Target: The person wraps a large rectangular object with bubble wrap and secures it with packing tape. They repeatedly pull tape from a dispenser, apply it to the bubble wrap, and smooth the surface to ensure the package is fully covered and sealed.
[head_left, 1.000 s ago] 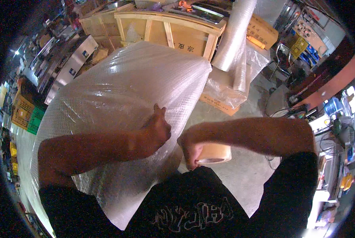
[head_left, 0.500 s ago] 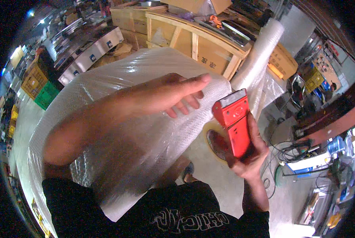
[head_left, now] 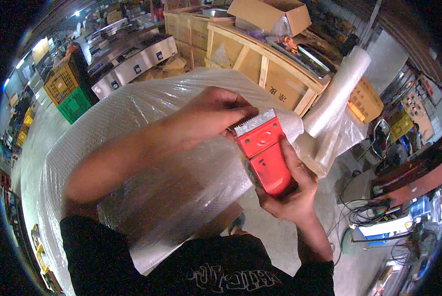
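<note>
My right hand (head_left: 292, 192) is wrapped round a red tape dispenser (head_left: 270, 158) with a toothed metal blade along its upper edge. The tape roll, on the dispenser's far side, is mostly hidden. At the blade's left end is my left hand (head_left: 221, 113), its fingers bent and closed together against the dispenser; what they pinch there cannot be made out. Under both arms spreads a large bulky object covered in clear bubble wrap (head_left: 157, 106), whose shape beneath the wrap is blurred.
A wooden crate (head_left: 260, 69) stands behind the wrapped object, with an open cardboard box (head_left: 270, 15) on top. A bubble wrap roll (head_left: 339, 91) leans at its right. Yellow and green plastic crates (head_left: 68, 93) stand left. Black cables (head_left: 359, 207) lie at the right.
My left hand has come to the dispenser's blade, its fingers closing from outstretched to bent. The dispenser in my right hand has moved left and tilted leftward. The view has shifted slightly.
</note>
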`<state>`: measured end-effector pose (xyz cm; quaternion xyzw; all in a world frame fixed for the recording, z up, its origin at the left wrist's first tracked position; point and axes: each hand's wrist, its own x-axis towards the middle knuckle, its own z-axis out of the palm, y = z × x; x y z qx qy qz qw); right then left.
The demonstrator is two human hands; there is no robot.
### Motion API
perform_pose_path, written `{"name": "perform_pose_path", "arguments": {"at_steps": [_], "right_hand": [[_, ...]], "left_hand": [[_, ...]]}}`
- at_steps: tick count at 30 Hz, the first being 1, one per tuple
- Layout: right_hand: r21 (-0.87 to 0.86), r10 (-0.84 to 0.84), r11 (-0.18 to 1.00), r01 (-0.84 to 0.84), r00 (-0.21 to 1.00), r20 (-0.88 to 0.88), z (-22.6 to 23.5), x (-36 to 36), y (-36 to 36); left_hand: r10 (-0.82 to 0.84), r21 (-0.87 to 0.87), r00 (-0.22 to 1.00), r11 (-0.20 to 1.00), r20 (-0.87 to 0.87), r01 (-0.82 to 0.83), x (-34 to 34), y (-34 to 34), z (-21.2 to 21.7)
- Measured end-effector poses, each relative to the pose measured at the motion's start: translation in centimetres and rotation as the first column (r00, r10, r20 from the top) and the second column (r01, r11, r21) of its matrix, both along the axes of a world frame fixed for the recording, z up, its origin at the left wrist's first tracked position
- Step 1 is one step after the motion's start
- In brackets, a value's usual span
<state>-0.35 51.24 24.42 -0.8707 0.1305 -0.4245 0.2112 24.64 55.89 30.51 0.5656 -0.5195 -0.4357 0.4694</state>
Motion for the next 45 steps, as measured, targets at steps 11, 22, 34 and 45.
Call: {"name": "perform_pose_path", "arguments": {"at_steps": [11,22,34,45], "right_hand": [[0.294,0.04,0.956,-0.005,0.993,-0.113,0.5,0.9,0.4],[0.77,0.485,0.636,-0.048,0.801,-0.351,3.9,4.8,-2.4],[0.753,0.491,0.622,0.214,0.643,-0.587,3.5,-6.8,5.3],[0.613,0.546,0.79,-0.005,0.461,-0.699,0.8,-1.5,5.5]], "left_hand": [[0.195,-0.112,0.9,0.98,0.389,-0.164,2.3,-0.9,-1.1],[0.137,-0.128,0.019,0.959,0.99,-0.251,11.9,-1.1,-7.4],[-0.408,0.438,0.393,0.899,0.824,0.015,6.3,3.5,-2.4],[-0.136,0.084,0.038,0.783,0.99,0.617,-4.0,9.9,-11.9]]}}
